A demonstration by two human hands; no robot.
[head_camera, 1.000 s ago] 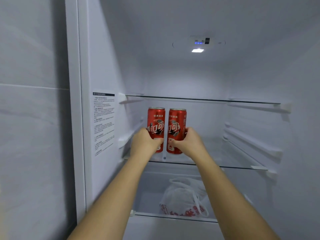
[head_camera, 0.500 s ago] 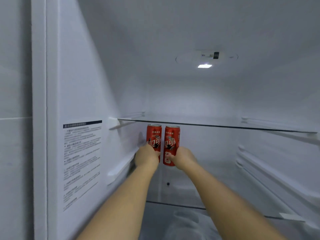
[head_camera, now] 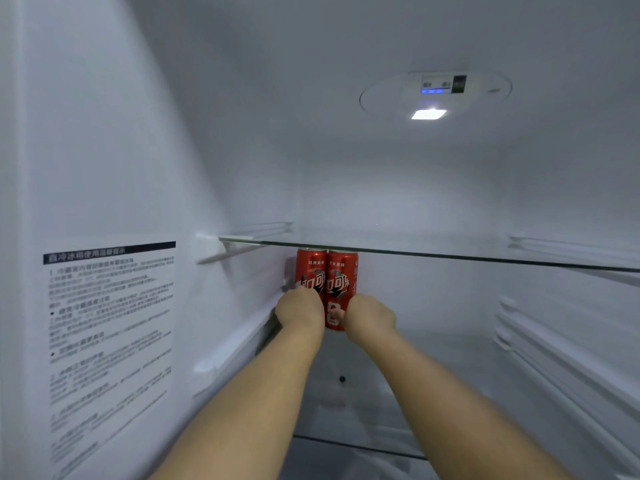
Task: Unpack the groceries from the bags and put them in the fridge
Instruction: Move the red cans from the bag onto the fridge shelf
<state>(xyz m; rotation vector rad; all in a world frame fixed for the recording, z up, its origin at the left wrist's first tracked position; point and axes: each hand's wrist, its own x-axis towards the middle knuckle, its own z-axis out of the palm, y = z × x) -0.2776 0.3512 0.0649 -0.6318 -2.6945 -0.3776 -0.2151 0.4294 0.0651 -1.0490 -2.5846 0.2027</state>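
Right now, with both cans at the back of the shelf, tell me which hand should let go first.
Left, probably. The left hand has its can tucked into the corner by the fridge's left wall, so it looks braced. The right hand can steady the other can beside it.

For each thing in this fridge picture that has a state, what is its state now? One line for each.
left can: upright, held by the left hand, touching the other can.
right can: upright, held by the right hand.
fridge light: on.
display: lit blue.
upper glass shelf: in place, nothing visible on it.
label: stuck flat on the left wall.
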